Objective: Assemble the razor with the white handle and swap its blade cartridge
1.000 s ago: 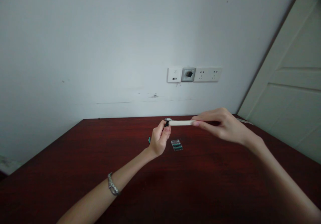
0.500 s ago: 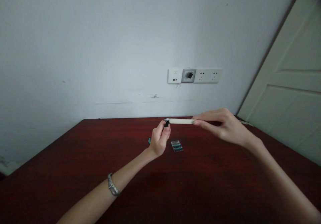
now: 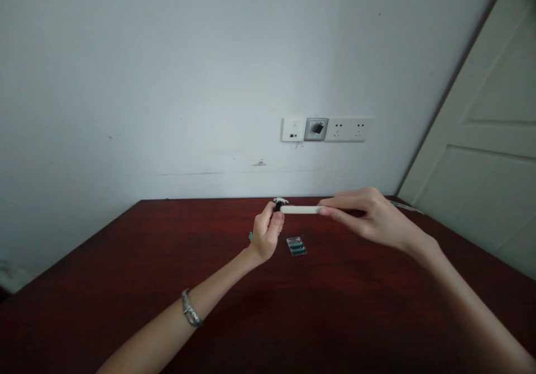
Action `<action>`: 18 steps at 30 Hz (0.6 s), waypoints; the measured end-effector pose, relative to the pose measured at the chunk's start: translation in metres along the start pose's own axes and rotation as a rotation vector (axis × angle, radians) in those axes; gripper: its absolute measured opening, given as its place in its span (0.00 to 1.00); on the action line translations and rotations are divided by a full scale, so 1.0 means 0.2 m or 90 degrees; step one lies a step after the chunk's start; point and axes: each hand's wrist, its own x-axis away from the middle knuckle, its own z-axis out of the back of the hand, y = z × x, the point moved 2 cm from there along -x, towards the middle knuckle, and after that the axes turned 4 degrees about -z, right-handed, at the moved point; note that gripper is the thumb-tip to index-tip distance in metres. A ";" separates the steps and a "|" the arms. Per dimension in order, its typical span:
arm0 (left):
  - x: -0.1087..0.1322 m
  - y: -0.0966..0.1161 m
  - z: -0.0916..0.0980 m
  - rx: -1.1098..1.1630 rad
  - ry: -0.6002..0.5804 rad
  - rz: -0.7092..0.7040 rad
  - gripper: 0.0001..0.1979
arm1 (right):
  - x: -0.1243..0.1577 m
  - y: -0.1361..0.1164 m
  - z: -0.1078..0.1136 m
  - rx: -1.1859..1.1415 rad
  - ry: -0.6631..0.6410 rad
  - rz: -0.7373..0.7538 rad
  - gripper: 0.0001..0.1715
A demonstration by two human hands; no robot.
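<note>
My left hand (image 3: 265,234) is closed around a small black piece (image 3: 277,206) with a whitish, silvery crosswise top; its lower part is hidden in the fingers. Held level between thumb and fingertips of my right hand (image 3: 374,217) is a slim white stick (image 3: 300,210). The stick's left end meets the black piece just below its top, beside my left thumb. Whether the two are joined I cannot tell. Below them on the table lies a small clear case (image 3: 296,246) with dark green strips inside. A little teal piece (image 3: 250,236) shows partly behind my left hand.
The dark red wooden table (image 3: 201,284) runs back to a pale wall with a row of sockets (image 3: 345,130). On the right stands a white panelled door (image 3: 489,173). A thin pale strip (image 3: 406,206) lies at the table's back right edge.
The white stick and my right hand have come down slightly and a little left. The stick now sits lower against the black piece, whose top shows more clearly.
</note>
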 end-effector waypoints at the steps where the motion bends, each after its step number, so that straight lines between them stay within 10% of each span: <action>1: 0.00 0.00 0.00 -0.004 -0.001 -0.003 0.14 | 0.00 -0.01 0.00 0.002 0.016 -0.002 0.18; 18: 0.02 -0.03 0.02 -0.090 0.014 -0.046 0.15 | 0.00 -0.05 -0.01 0.007 0.040 -0.021 0.18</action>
